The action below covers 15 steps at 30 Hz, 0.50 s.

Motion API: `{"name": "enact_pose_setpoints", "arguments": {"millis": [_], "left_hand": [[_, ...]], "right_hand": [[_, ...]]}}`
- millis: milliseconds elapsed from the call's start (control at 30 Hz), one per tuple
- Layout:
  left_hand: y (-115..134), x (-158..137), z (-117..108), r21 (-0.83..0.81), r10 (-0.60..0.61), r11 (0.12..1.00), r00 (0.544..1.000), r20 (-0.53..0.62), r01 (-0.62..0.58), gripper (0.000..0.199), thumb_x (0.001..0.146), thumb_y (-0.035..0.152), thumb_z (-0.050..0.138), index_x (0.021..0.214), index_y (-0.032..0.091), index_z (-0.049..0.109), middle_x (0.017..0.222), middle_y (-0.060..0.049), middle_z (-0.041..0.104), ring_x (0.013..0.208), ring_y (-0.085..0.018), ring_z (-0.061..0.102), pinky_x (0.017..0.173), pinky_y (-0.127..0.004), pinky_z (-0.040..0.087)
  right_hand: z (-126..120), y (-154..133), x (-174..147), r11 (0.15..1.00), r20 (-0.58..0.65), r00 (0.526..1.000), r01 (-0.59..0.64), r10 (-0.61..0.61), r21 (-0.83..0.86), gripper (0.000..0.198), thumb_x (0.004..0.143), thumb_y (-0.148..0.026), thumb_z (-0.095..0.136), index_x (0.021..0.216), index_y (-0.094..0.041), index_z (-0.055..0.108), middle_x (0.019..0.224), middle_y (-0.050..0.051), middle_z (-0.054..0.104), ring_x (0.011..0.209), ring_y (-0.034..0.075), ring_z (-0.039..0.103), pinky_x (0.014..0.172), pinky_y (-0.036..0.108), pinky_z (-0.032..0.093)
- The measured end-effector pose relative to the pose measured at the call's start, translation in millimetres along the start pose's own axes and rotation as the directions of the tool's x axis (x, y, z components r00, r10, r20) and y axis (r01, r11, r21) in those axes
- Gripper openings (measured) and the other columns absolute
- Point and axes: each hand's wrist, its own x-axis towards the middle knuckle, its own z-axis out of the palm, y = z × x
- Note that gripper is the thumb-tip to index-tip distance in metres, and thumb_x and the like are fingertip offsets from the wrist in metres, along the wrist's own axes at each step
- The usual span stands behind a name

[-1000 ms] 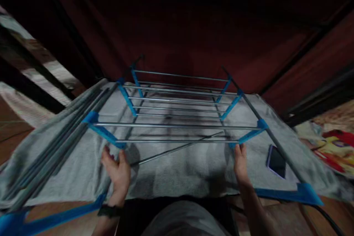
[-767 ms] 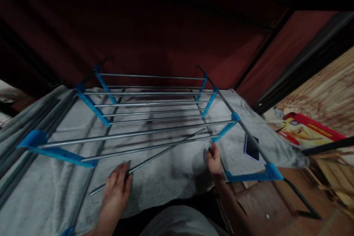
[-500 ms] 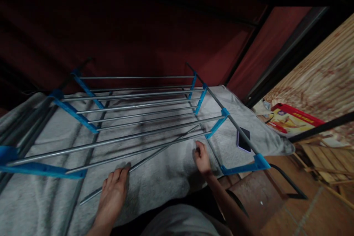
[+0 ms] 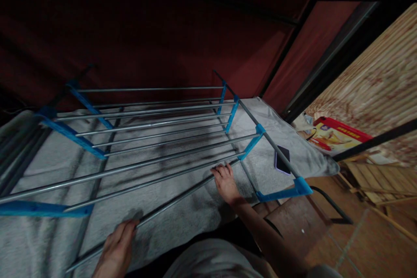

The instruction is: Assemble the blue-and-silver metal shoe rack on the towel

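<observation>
A loose grey metal rod (image 4: 176,201) slants across in front of me, its left end lower and nearer. My left hand (image 4: 116,245) is wrapped round it near that end. Farther along, my right hand (image 4: 225,183) grips the rod close to its right end, fingers curled over the top. Beyond both hands stands a drying rack (image 4: 130,168) of metal bars joined by blue plastic brackets (image 4: 250,147). The rod's right end lies near one of those brackets; I cannot tell if they touch.
Grey fleece cloth (image 4: 182,221) lies under the rack. A phone (image 4: 282,159) rests on it behind the right side tube. To the right are a red and yellow box (image 4: 339,135) and a slatted wooden piece (image 4: 381,178). A dark red panel (image 4: 156,39) rises behind.
My right hand has moved onto the rod and closed on it. The rod has come nearer to me, with my left hand shifting left and down. The view has moved slightly.
</observation>
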Motion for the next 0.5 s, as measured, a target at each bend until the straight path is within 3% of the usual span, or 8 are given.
{"name": "enact_pose_setpoints", "arguments": {"millis": [100, 267, 500], "left_hand": [[-10, 6, 7, -0.006, 0.019, 1.0, 1.0, -0.004, -0.019, 0.028, 0.099, 0.03, 0.04, 0.114, 0.024, 0.063, 0.101, -0.007, 0.073, 0.093, -0.024, 0.073, 0.08, -0.036, 0.059], [-32, 10, 15, 0.009, 0.187, 0.982, 0.982, -0.039, -0.187, 0.027, 0.098, 0.031, 0.046, 0.117, 0.027, 0.064, 0.1, -0.004, 0.074, 0.088, -0.02, 0.075, 0.071, -0.028, 0.06], [-16, 21, 2, -0.009, 0.057, 0.998, 0.998, 0.007, -0.057, 0.033, 0.096, 0.033, 0.043, 0.117, 0.026, 0.067, 0.11, -0.006, 0.073, 0.1, -0.023, 0.073, 0.086, -0.033, 0.06]], "right_hand": [[-4, 4, 4, 0.999, 0.038, 0.999, 0.013, -0.012, -0.031, 0.038, 0.1, -0.014, 0.045, 0.13, -0.024, 0.067, 0.118, 0.007, 0.068, 0.115, 0.022, 0.058, 0.125, 0.053, 0.026], [-8, 6, 10, 0.998, 0.068, 0.998, 0.011, -0.007, -0.056, 0.038, 0.101, -0.015, 0.047, 0.132, -0.026, 0.066, 0.117, 0.005, 0.068, 0.11, 0.02, 0.059, 0.126, 0.052, 0.023], [-8, 6, 14, 1.0, 0.073, 0.997, -0.001, 0.003, -0.027, 0.038, 0.1, -0.014, 0.046, 0.131, -0.025, 0.067, 0.118, 0.005, 0.068, 0.111, 0.02, 0.058, 0.127, 0.053, 0.018]]}}
